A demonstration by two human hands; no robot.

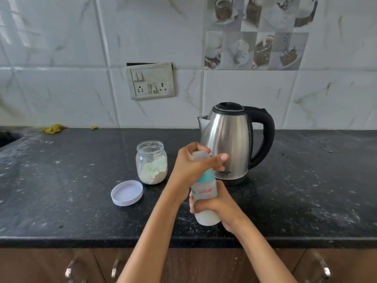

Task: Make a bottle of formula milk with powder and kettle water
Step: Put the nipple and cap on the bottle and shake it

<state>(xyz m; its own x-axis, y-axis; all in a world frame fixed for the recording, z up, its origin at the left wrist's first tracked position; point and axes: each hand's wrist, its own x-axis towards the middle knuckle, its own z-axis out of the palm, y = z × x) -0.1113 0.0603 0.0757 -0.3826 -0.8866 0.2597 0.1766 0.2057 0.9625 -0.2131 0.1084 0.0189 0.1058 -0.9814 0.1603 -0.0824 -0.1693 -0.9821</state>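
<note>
A clear baby bottle (205,193) with a teal collar and red lettering is held over the black counter (71,211). My left hand (193,166) grips its cap at the top. My right hand (217,205) wraps round the bottle's lower body; whitish liquid shows at the bottom. Behind the bottle stands a steel kettle (230,139) with a black handle and lid shut. To the left is an open glass jar (152,162) of pale powder, and its white lid (126,193) lies on the counter in front of it.
A switch and socket plate (151,80) is on the tiled wall. A sink edge (8,137) shows at far left, with a yellow scrap (53,128) by the wall. Cabinet handles (115,268) sit below the counter's front edge.
</note>
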